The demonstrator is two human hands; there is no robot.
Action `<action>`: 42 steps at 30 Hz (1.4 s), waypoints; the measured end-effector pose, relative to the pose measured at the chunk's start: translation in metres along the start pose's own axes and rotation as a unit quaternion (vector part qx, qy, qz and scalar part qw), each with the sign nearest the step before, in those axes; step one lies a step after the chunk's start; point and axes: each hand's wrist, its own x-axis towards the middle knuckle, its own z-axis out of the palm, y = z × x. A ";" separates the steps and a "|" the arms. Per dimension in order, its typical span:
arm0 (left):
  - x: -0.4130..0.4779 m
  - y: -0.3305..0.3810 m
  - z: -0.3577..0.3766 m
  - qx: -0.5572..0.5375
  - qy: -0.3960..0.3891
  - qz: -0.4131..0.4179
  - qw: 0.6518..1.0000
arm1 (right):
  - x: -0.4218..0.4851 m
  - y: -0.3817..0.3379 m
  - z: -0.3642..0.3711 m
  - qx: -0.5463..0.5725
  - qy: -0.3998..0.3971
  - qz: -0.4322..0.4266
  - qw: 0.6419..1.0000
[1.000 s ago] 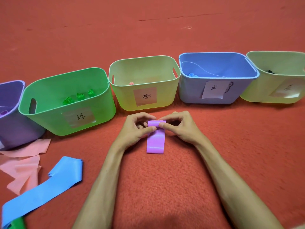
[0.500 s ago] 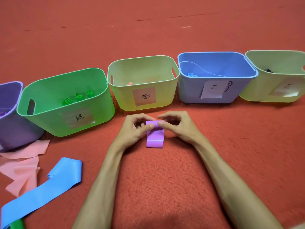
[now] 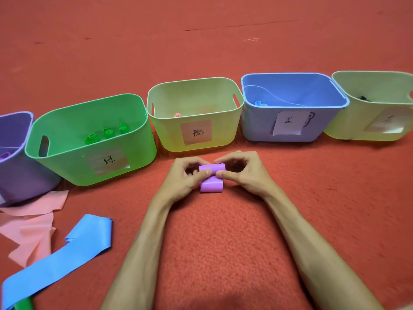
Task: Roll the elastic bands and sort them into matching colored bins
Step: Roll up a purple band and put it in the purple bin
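Observation:
A purple elastic band (image 3: 211, 179) lies on the red carpet in front of me, mostly rolled, with a short flat tail toward me. My left hand (image 3: 183, 179) pinches the roll's left end and my right hand (image 3: 242, 172) pinches its right end. Five bins stand in a row behind: a purple bin (image 3: 15, 175) at far left, a green bin (image 3: 67, 157) holding three green rolls, a yellow bin (image 3: 169, 128) with a pink label and a pink roll, a blue bin (image 3: 257, 128) with a blue roll, and a pale yellow bin (image 3: 348, 128).
Unrolled bands lie at the lower left: a pink band (image 3: 33, 222), a long blue band (image 3: 67, 253) and a corner of a green band (image 3: 23, 305). Red carpet stretches beyond the bins and to my right.
The flat purple tail has grown much shorter as both hands wound it into the roll. The hands stayed in place.

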 end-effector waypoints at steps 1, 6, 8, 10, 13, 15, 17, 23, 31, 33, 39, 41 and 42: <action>-0.001 0.001 0.000 -0.014 -0.002 0.002 1.000 | 0.000 0.000 0.001 -0.007 -0.001 0.005 1.000; -0.003 0.005 0.000 -0.047 0.001 0.021 0.999 | 0.000 -0.005 0.005 -0.062 -0.014 0.019 0.998; -0.004 0.006 0.001 -0.043 0.009 0.027 0.999 | -0.002 -0.009 0.009 -0.056 -0.018 0.010 0.998; -0.004 0.007 0.001 -0.040 0.023 0.026 0.999 | -0.004 -0.013 0.010 -0.057 -0.008 -0.003 0.998; -0.008 0.012 0.000 -0.032 0.038 0.017 0.999 | -0.006 -0.019 0.008 -0.086 -0.008 -0.017 0.996; -0.018 0.016 -0.003 -0.018 0.044 0.011 0.999 | -0.007 -0.023 0.008 -0.100 -0.022 -0.021 0.995; -0.031 0.018 -0.009 0.020 0.053 0.015 0.998 | -0.008 -0.030 0.015 -0.109 -0.043 -0.036 0.992; -0.070 0.035 -0.052 0.125 0.073 0.029 0.989 | -0.009 -0.071 0.058 -0.047 -0.103 -0.057 0.992; -0.129 0.056 -0.107 0.061 0.185 0.082 0.977 | 0.009 -0.123 0.144 0.003 -0.102 -0.054 0.993; -0.144 0.059 -0.123 0.057 0.211 0.094 0.971 | 0.015 -0.136 0.170 -0.037 -0.124 -0.071 0.989; -0.176 0.088 -0.193 0.120 0.305 0.073 0.942 | 0.047 -0.197 0.246 -0.084 -0.131 -0.107 0.982; -0.179 0.101 -0.226 0.184 0.334 0.073 0.922 | 0.068 -0.217 0.270 -0.101 -0.122 -0.117 0.980; -0.178 0.106 -0.243 0.212 0.347 0.067 0.911 | 0.080 -0.225 0.284 -0.108 -0.115 -0.123 0.980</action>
